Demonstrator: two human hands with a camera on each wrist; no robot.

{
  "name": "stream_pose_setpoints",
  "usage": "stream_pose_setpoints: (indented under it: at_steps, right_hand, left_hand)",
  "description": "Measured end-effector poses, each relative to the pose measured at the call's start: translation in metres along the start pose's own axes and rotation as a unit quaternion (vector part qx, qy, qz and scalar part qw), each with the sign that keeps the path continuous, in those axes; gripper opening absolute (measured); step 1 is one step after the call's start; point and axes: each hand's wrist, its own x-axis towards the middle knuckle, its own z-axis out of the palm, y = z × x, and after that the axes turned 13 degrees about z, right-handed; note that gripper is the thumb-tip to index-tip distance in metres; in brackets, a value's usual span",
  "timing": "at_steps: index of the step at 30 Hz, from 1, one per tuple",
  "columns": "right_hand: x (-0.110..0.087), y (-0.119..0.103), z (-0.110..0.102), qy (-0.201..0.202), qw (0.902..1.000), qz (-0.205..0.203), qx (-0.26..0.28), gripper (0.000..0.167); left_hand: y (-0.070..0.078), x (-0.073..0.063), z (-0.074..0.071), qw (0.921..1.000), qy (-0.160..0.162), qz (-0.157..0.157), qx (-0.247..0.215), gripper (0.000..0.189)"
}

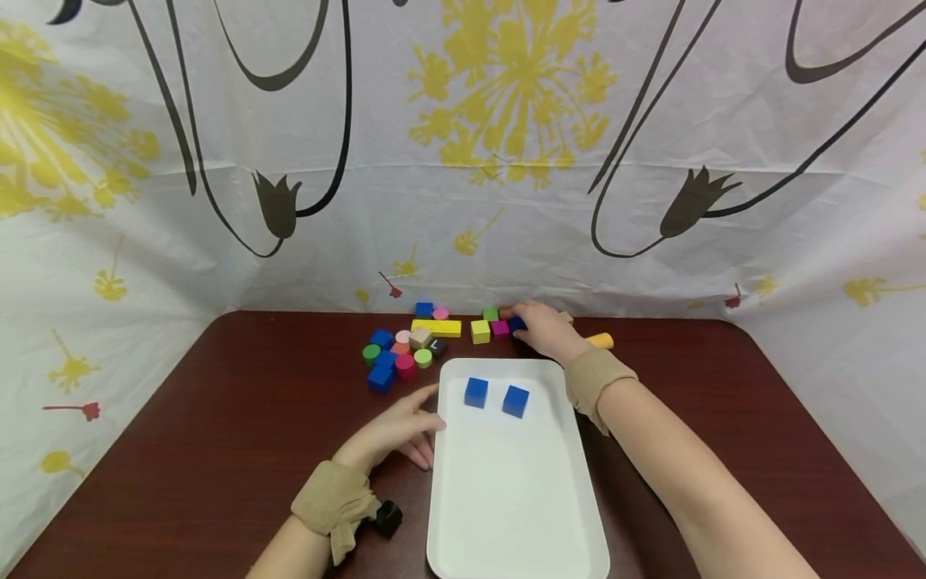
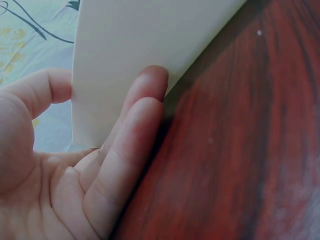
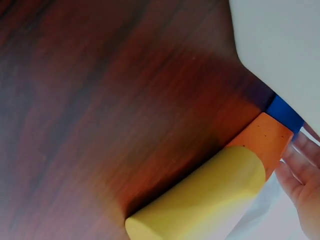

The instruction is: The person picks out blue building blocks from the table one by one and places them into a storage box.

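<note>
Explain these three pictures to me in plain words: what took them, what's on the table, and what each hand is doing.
No machine here: a person works with two bare hands, wearing three cameras. The wide picture comes from the head, looking down at a dark wooden table. The other two come from the wrists, very close up. On the table lies a white tray holding two blue cubes. Beyond it sits a cluster of coloured blocks. The left hand rests with straight fingers against the tray's edge. The right hand reaches among the far blocks at a blue block; whether it grips it cannot be told. A yellow cylinder lies beside that hand.
</note>
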Motion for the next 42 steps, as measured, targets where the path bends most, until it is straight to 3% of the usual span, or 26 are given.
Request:
stream_pose_setpoints:
  at_steps: [6,13,24,42]
  right_hand:
    - [-0.003,0.0,-0.006,0.012,0.9998,-0.011,0.014,0.041]
    - [-0.006,0.006,-0.014,0.022,0.9972,-0.058,0.041,0.036]
    - [-0.016,0.011,-0.026,0.033,0.9952,-0.062,0.068,0.033]
    - [-0.072,0.002,-0.041,0.05,0.9848,-0.12,0.115,0.04]
  left_hand:
    - [0.001,0.001,-0.001,1.0,0.003,-0.002,-0.001,0.075]
    - [0.002,0.002,-0.001,1.0,0.002,-0.003,0.002,0.075]
    - [0.005,0.0,0.002,1.0,0.005,-0.001,0.006,0.077]
    - [0.001,-0.001,0.002,0.9999,0.01,-0.008,-0.001,0.077]
